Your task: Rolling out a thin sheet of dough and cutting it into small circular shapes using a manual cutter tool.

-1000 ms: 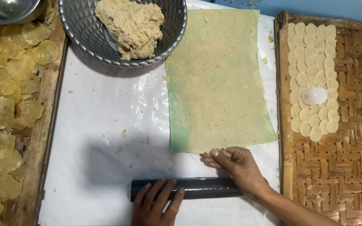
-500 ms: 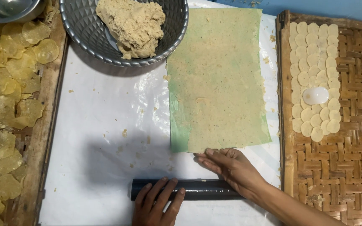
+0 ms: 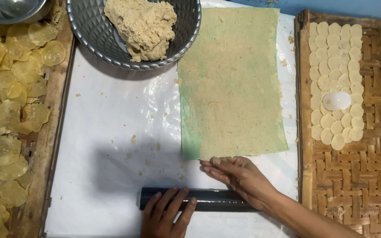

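A thin flat sheet of rolled dough (image 3: 232, 83) lies on a green plastic sheet on the white-covered table. My right hand (image 3: 239, 176) lies flat with its fingertips at the sheet's near edge, pointing left. A black rolling pin (image 3: 208, 199) lies crosswise near the table's front. My left hand (image 3: 166, 213) rests on its left end, fingers spread over it. My right wrist lies over the pin's right end.
A grey metal basin (image 3: 89, 31) with a lump of beige dough (image 3: 144, 26) stands at the back. A woven tray (image 3: 353, 176) on the right holds rows of small dough discs (image 3: 331, 83) and a round white cutter (image 3: 337, 100). Dried yellow discs (image 3: 5, 110) cover a tray at left.
My right hand has opened and slid left along the dough sheet's near edge. My left hand has stayed on the rolling pin.
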